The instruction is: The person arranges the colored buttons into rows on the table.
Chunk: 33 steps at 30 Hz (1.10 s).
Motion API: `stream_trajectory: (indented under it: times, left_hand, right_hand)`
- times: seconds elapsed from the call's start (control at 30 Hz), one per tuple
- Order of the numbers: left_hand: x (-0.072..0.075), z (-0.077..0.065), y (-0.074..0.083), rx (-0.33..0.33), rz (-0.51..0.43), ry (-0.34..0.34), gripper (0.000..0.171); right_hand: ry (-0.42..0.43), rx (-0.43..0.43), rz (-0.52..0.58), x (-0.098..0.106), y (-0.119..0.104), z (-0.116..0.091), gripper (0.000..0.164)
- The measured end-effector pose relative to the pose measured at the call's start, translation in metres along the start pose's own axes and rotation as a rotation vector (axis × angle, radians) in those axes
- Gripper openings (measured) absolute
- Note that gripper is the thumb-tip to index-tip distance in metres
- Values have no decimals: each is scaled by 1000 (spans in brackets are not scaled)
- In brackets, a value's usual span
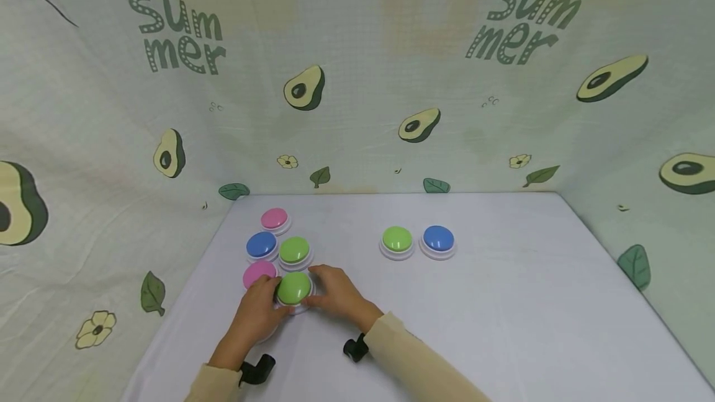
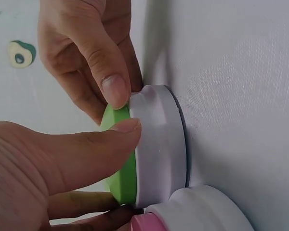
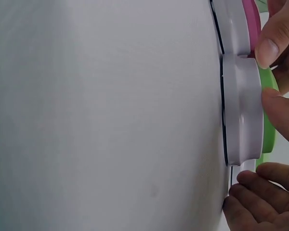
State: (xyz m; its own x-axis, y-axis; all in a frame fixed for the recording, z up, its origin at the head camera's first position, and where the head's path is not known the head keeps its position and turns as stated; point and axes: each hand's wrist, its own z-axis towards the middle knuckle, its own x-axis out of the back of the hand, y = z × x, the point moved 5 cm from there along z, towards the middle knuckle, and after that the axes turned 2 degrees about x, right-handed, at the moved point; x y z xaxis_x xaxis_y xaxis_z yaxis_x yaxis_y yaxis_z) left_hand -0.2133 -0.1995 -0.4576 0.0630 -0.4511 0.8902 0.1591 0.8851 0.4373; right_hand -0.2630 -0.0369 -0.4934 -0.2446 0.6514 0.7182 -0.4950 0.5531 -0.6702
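The nearer green push button (image 1: 294, 288) sits on its white round base between my two hands, on the left part of the table. My left hand (image 1: 254, 315) grips it from the left, thumb at the front edge and fingers behind. From the right, my right hand (image 1: 338, 295) holds the same button, its thumb (image 2: 114, 89) against the green cap. A magenta push button (image 1: 259, 273) adjoins it on the left, partly covered by my left fingers. Behind stands another green push button (image 1: 293, 250). A white rim (image 1: 269, 335) peeks out under my left hand, the rest hidden.
Farther back on the left are a blue push button (image 1: 261, 244) and a pink push button (image 1: 274, 218). A separate green button (image 1: 397, 239) and blue button (image 1: 438, 239) stand side by side near the middle back. The white table (image 1: 503, 303) meets a patterned cloth (image 1: 357, 79) behind.
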Motion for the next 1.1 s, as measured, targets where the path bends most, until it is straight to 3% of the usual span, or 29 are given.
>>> stream_trajectory:
  times: [0.33,0.5,0.93,1.1]
  left_hand:
    - [-1,5,-3,5,22,1,61]
    - [-2,6,-5,44,20,-16,60]
    - [-5,7,-8,87,-22,-20,60]
    - [-7,9,-5,87,-84,-15,60]
  right_hand:
    - [-14,44,-6,-2,-4,4,55]
    - [-20,19,-4,-2,-6,4,53]
    - [-6,-24,32,-1,-3,1,55]
    - [19,-8,62,5,0,-4,54]
